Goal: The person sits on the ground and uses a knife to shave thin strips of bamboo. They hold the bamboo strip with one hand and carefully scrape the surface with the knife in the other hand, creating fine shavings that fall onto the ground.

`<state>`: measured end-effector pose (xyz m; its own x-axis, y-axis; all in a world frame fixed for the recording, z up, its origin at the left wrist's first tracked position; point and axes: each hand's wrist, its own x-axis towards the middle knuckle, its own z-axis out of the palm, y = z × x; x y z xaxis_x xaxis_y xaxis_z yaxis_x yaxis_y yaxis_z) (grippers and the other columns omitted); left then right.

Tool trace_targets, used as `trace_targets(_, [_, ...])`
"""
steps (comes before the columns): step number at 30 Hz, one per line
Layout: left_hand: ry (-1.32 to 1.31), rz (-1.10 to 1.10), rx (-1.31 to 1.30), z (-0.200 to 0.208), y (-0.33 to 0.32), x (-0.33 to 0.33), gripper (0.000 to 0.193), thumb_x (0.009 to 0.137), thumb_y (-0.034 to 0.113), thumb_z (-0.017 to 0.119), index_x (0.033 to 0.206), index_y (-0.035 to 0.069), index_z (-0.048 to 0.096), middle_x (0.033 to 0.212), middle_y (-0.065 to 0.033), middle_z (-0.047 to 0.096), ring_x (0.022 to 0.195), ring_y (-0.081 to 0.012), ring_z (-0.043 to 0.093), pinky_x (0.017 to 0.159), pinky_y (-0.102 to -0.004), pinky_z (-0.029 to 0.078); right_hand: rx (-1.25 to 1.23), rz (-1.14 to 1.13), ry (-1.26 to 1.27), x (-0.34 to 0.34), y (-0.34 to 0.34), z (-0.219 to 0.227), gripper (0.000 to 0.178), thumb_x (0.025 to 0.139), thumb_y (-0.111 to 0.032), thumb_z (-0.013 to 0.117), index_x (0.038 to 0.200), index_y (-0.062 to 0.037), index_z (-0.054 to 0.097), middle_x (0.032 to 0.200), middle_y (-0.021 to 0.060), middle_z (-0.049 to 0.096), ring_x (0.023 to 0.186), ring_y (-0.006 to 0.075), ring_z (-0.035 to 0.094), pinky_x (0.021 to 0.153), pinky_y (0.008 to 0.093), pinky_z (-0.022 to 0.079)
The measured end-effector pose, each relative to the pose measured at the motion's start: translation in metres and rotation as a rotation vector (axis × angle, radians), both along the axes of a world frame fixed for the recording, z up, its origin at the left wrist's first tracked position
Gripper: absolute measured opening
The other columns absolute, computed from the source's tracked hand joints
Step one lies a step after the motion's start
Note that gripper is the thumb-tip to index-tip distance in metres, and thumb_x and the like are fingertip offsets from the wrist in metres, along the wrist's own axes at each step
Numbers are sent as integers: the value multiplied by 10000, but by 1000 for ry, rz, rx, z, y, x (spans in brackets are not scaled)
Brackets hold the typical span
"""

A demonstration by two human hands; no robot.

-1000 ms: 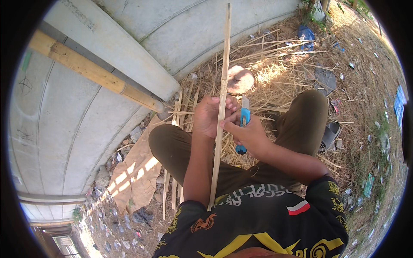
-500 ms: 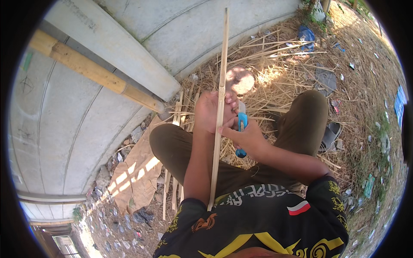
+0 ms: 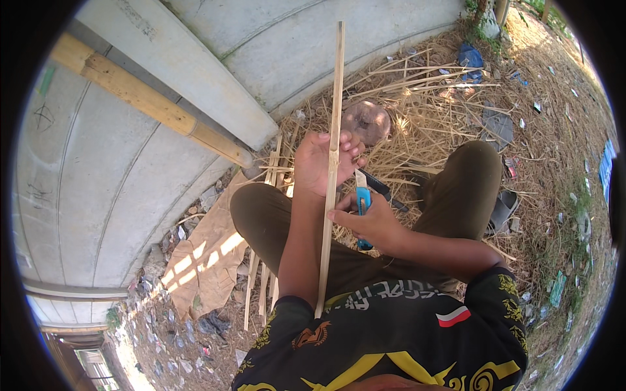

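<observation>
A long pale bamboo strip (image 3: 337,98) stands nearly upright in front of me, its lower end against my shirt. My left hand (image 3: 314,166) is palm up behind it, thumb on one side and loosely curled fingers on the other. A joint in the strip shows just over the palm. My right hand (image 3: 375,221) grips a blue utility knife (image 3: 363,199), its short blade out and pointing away from me. The right thumb touches the strip below my left hand. The blade is close to the strip's right side, apparently apart from it.
A round brown block (image 3: 366,122) sits among bamboo shavings (image 3: 417,130). Beyond the knife lies a long black object (image 3: 385,187). Several split strips (image 3: 253,293) and brown cardboard (image 3: 202,274) are at my left. A bamboo pole (image 3: 137,94) slants along the concrete wall (image 3: 104,176).
My left fingers have loosened and opened out around the strip. My right hand and the knife have moved slightly down toward me, uncovering the black object.
</observation>
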<state>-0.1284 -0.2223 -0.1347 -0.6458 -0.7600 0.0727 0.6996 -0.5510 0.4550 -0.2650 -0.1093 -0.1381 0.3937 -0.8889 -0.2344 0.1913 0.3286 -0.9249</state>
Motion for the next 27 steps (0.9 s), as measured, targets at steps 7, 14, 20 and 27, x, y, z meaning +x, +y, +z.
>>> trace_targets(7, [-113,55,-36,3,8,4,413,867,403,567,982,10,620,863,-50,547,851,-201,503,812,-371,422,-47,-38,11,-1,0,-4,248,877,-212,793,912,-3,665,660,-16,589,507,28,469,448,209,328])
trace_targets(14, [-968,196,-496,29,65,20,314,1042,318,543,1041,13,617,920,-32,617,871,-126,574,818,-290,462,-148,4,45,-25,-21,8,225,889,-227,775,853,-45,649,660,-33,579,551,21,496,468,222,360])
trace_targets(20, [-814,332,-236,21,76,7,251,1074,286,479,970,66,540,719,12,477,642,-86,465,572,-244,401,-972,-413,908,-66,-56,34,167,901,-206,656,832,-54,641,682,72,642,564,238,630,520,372,457])
trace_targets(27, [-710,255,-169,36,98,-20,327,1087,375,431,886,117,437,603,64,286,494,-42,288,429,-201,258,-1320,-602,1226,-54,-89,36,122,779,-168,708,768,-112,601,645,57,603,529,277,614,477,396,467])
